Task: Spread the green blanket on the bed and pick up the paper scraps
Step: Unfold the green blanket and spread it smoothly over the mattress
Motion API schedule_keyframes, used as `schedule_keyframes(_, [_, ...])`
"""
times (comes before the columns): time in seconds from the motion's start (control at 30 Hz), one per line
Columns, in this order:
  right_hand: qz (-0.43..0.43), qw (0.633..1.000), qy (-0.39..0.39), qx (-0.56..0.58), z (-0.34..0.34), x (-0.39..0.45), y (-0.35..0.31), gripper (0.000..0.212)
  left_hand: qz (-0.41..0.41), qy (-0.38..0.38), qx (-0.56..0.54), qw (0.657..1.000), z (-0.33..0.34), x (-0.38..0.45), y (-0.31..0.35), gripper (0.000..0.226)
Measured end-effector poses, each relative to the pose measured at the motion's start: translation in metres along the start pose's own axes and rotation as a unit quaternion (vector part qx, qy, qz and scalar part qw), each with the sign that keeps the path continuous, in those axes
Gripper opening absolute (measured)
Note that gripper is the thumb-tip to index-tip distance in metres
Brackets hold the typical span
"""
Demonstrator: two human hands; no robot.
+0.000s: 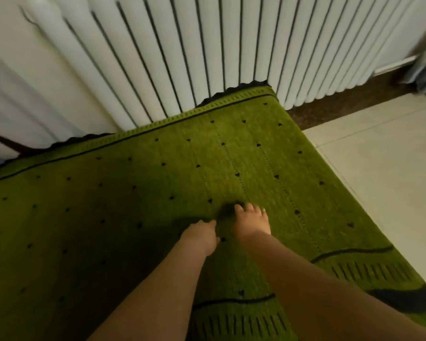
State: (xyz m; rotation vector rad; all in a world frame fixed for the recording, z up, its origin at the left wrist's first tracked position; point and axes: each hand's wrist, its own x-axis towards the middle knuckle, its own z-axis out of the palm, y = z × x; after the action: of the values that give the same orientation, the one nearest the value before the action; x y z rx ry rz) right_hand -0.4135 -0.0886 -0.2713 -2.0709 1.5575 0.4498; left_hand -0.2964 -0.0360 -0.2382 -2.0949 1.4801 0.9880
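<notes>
A person's 2 bare hands work the green blanket across a bed, seen from a head-worn camera looking down along both forearms. The right hand lies on the cloth near its middle with fingers extended and slightly spread, holding nothing. The left hand, just beside it, has its fingers bent down into the fabric; whether it pinches a fold or only presses cannot be told through the blur.

The blanket already covers nearly all of the bed in view. Its far edge, with a black line and scalloped trim, runs along the white ribbed radiator, slanting from lower left to upper right, and one corner sits at the radiator's foot. The long axis cannot be fixed, since the cloth runs out of view at left; the visible stretch lies broadly left to right, rows of small black hearts running toward the radiator. The near right part, beside the pale tiled floor, shows wavy trim lines, so it looks not yet flat.

The step in hand appears to be the spreading, close to done. The next move likely calls for sweeping flat palms outward toward that rumpled near corner. No paper scraps are visible.
</notes>
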Motion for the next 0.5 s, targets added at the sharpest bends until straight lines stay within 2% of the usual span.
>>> schedule_keyframes(0.2, [-0.092, 0.993, -0.027, -0.066, 0.039, -0.035, -0.072, 0.063, -0.061, -0.026, -0.092, 0.994, 0.047, -0.046, -0.094, 0.054])
schedule_keyframes(0.4, [-0.195, 0.972, -0.047, -0.126, 0.07, -0.086, -0.186, 0.061, -0.136, 0.038, -0.175, 0.974, 0.073, -0.108, -0.199, 0.055])
schedule_keyframes(0.5, [-0.234, 0.964, -0.046, -0.119, 0.087, -0.116, -0.237, 0.056, -0.154, 0.061, -0.194, 0.967, 0.088, -0.139, -0.246, 0.05])
